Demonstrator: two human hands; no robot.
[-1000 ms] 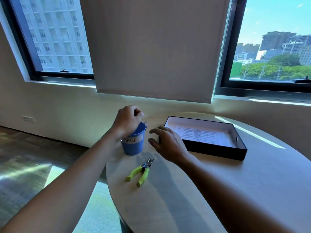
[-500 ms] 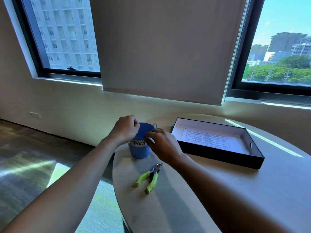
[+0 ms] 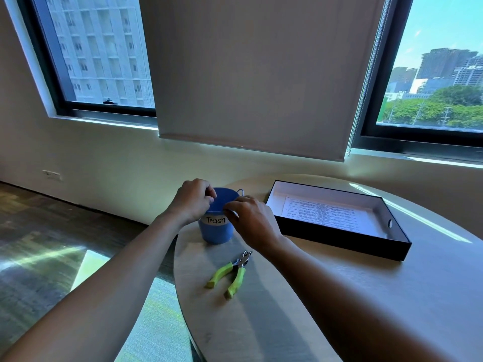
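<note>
A small blue bucket (image 3: 215,229) labelled "Trash" stands near the round table's left edge. My left hand (image 3: 192,201) hovers over the bucket's left rim with its fingers curled in; nothing shows in it. My right hand (image 3: 252,222) reaches in from the right, and its thumb and fingertips pinch at the bucket's near rim. Green-handled pliers (image 3: 230,274) lie flat on the table in front of the bucket, below my right wrist, untouched.
A shallow black tray (image 3: 342,237) holding a printed sheet (image 3: 324,212) sits right of the bucket. The light wooden table (image 3: 300,296) curves off sharply on the left, with floor below. Wall, roller blind and windows lie behind.
My right hand rose from the table beside the bucket to its rim. My left hand dropped slightly over the bucket. The camera view shifted a little to the left.
</note>
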